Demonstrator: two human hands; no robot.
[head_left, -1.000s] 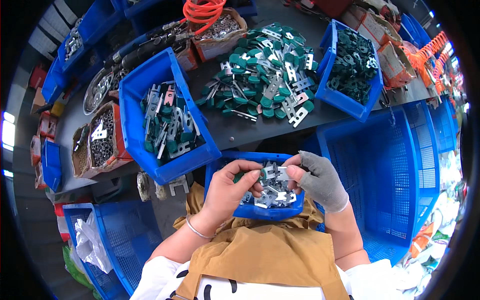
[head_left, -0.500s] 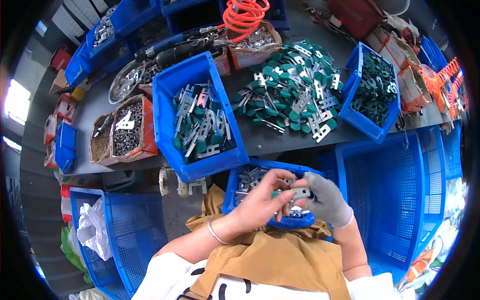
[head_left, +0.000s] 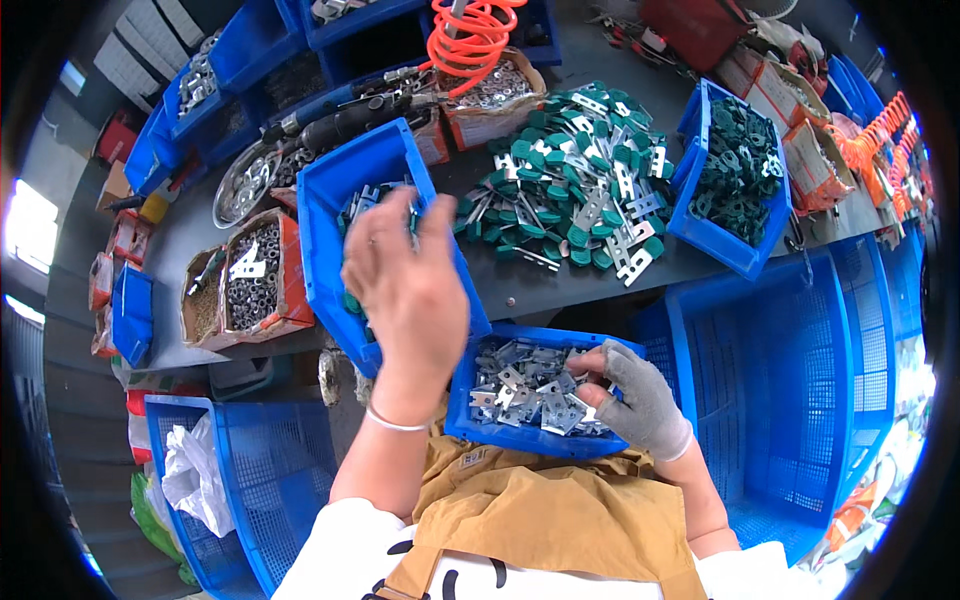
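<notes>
Likely depositing with loosely splayed left hand point(head_left: 408, 275) over upper blue bin point(head_left: 322, 250); next calls for withdrawing clear. Cannot tell grip of right hand point(head_left: 643, 402).

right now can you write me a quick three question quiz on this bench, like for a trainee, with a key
1. Which hand wears the grey glove: a) left, b) right, c) both?
2. True or false: the left hand is over the blue bin just left of the loose heap of parts.
3. Fill in the colour: the metal plates in the lower bin, in front of the apron, are ____.

Key:
1. b, the right hand
2. True
3. Silver
</notes>
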